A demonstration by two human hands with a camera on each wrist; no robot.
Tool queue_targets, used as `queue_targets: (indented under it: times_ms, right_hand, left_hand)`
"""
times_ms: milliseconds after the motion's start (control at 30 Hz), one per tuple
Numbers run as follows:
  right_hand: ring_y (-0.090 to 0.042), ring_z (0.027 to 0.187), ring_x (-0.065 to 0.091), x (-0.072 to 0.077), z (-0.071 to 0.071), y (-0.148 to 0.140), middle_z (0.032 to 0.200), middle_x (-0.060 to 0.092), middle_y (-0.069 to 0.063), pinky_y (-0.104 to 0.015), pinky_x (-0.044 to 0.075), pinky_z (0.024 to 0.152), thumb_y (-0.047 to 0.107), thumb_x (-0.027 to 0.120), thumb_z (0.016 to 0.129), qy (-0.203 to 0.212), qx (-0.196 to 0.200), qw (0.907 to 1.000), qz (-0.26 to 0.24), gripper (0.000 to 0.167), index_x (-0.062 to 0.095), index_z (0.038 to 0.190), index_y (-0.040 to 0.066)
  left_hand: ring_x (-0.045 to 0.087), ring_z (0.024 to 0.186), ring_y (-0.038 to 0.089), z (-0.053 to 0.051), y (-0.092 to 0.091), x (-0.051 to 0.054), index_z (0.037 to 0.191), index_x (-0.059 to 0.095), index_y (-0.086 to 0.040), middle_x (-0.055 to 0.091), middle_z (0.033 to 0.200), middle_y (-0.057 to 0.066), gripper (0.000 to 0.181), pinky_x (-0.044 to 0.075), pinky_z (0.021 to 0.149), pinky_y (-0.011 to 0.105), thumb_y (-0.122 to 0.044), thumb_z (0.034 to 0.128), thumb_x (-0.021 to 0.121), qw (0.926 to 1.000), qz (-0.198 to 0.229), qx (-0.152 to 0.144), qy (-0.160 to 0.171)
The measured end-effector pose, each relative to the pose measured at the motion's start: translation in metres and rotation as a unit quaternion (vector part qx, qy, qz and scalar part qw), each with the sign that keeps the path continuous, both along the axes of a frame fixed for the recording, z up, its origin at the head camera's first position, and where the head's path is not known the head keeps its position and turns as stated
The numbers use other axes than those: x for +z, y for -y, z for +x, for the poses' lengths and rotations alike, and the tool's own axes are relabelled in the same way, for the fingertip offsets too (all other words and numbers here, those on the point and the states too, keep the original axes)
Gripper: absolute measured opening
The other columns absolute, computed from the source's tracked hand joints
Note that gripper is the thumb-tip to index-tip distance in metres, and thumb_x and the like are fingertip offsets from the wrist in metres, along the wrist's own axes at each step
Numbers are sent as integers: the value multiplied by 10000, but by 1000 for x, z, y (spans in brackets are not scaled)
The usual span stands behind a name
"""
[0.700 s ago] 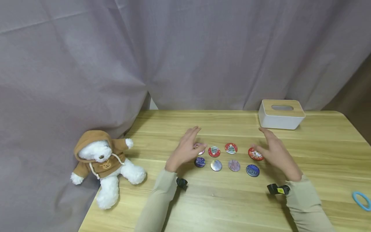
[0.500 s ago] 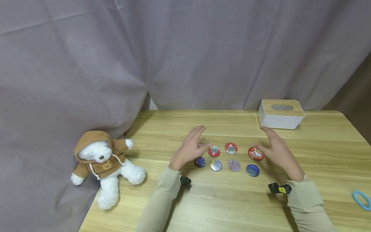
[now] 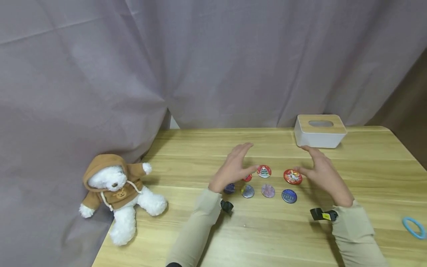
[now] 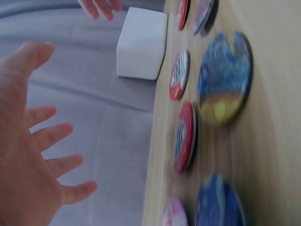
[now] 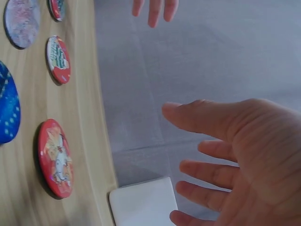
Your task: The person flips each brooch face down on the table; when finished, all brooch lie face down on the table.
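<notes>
Round button badges lie in two rows on the wooden table. My left hand (image 3: 233, 169) hovers above the left end of the rows, fingers spread and holding nothing. It partly hides a red badge (image 3: 247, 178) and a dark purple badge (image 3: 229, 188); the pink badge (image 4: 175, 214) shows only in the left wrist view. Beside its thumb is a red tree badge (image 3: 264, 171). My right hand (image 3: 326, 178), also spread and holding nothing, hovers with its thumb near a red badge (image 3: 293, 177). Below that lies a blue badge (image 3: 289, 196). A silvery badge (image 3: 248, 191) and a pale pink badge (image 3: 268, 191) lie between.
A white tissue box (image 3: 321, 140) with a wooden lid stands at the back right. The plush bear (image 3: 116, 193) in a brown hoodie sits at the left table edge. A blue ring (image 3: 413, 227) lies far right. Grey curtain (image 3: 220, 66) hangs behind the table (image 3: 267, 237).
My left hand has moved right over the left badges, covering more of them. My right hand has barely moved. The head view has shifted slightly; the badges stay in place.
</notes>
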State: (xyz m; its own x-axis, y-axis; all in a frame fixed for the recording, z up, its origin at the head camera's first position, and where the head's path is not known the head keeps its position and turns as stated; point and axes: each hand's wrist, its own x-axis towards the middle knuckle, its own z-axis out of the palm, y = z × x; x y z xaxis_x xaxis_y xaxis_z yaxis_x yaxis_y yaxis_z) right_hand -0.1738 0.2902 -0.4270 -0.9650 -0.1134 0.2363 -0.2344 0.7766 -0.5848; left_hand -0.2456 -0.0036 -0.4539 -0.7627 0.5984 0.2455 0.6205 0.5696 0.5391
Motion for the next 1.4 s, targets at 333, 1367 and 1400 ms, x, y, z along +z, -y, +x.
queue_targets:
  times_ms: [333, 1367, 1400]
  right_hand:
    - [-596, 1248, 388, 3, -6, 2, 1387, 456, -385, -714, 281, 1004, 19, 783, 780, -4, 226, 9997, 107, 673, 483, 1366, -116]
    - [-611, 1188, 398, -20, -9, 5, 1272, 548, -379, -731, 256, 1004, -79, 796, 653, 792, 470, 9954, 269, 609, 595, 1225, -130]
    - [-612, 1180, 405, -21, -9, 5, 1260, 556, -378, -732, 254, 1002, -79, 802, 643, 816, 490, 9951, 275, 615, 595, 1220, -136]
  left_hand:
    - [230, 1507, 290, 2, -20, -1, 1609, 252, -215, 313, 1630, -18, 851, 251, 1163, 521, -441, 922, 700, 9985, -97, 13, 544]
    - [421, 1377, 213, 16, -84, -2, 1470, 504, -235, 555, 1438, -120, 728, 303, 1101, 420, -248, 816, 822, 9952, -766, -36, 610]
    - [438, 1352, 204, 17, -86, -2, 1451, 531, -245, 567, 1422, -129, 701, 305, 1078, 414, -251, 814, 825, 9946, -865, -2, 580]
